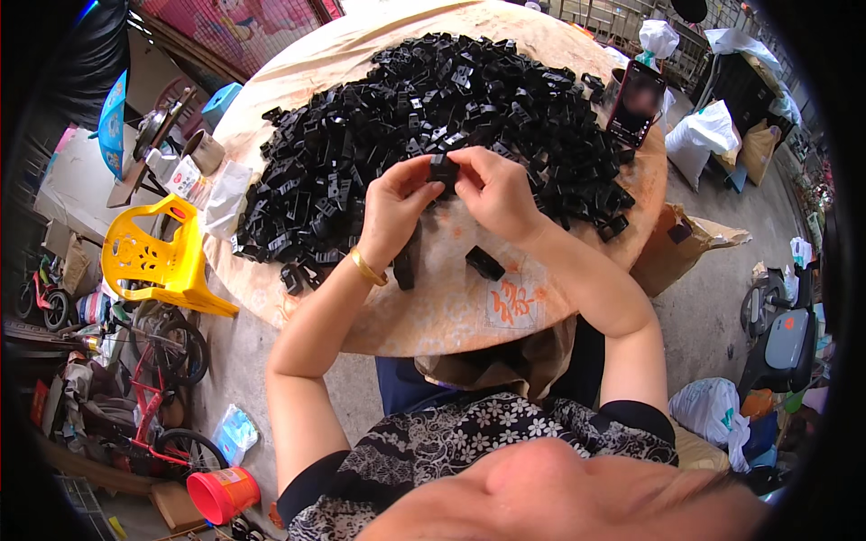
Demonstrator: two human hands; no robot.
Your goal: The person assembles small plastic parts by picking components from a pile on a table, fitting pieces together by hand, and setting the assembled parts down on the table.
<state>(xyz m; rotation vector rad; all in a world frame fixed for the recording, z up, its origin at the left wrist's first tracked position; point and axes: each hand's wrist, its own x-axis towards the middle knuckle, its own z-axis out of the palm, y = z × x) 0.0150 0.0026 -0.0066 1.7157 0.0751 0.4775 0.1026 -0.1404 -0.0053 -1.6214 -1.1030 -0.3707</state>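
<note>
A small black plastic part point(442, 169) is held up between my two hands, just above the near edge of a large heap of similar black parts point(361, 126). My left hand point(395, 206) pinches it from one side with thumb and fingers. From the other side my right hand point(498, 193) grips it, fingertips closed. Its finer shape is partly covered by my fingers. Two loose black pieces lie nearer to me on the round table point(406, 338): one piece point(485, 262) below my right hand, another piece point(404, 270) beside my left wrist.
A phone point(635, 106) stands upright at the table's right. An open cardboard box point(687, 245) is by the right edge. Left of the table are a yellow plastic chair point(153, 248), a red bucket point(223, 494) and a small red bicycle point(149, 401). White sacks point(702, 140) stand at the far right.
</note>
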